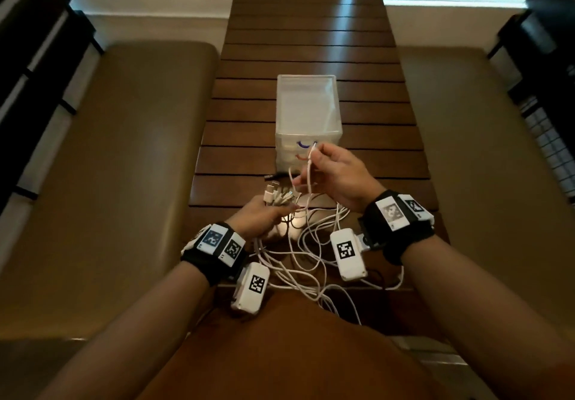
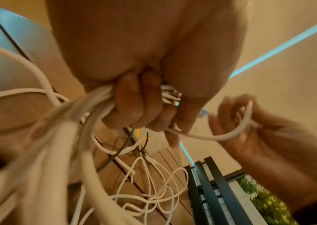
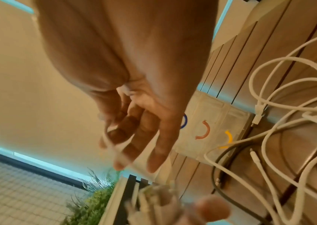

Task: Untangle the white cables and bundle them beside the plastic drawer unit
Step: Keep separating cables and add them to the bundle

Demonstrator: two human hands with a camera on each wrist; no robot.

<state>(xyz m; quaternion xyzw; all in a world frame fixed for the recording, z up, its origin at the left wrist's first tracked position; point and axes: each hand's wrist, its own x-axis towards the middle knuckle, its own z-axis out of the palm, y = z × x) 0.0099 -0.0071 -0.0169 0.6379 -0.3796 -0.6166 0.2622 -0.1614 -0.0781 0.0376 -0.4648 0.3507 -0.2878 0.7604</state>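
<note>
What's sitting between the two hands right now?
In the head view, one white cable runs from the right hand down to the gathered cable ends in the left hand; slatted table beneath.

The counter (image 1: 311, 42), centre of frame, is dark slatted wood with a glossy sheen; the drawer unit (image 1: 306, 110) is translucent, frosted plastic; the white cables (image 1: 311, 256) look smooth, rubbery and matt.

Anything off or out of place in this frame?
One thing: a dark cable is mixed in with the white cables, running past the foot of the drawer unit. The white loops also spill over the table edge toward the person. Nothing looks damaged.
</note>
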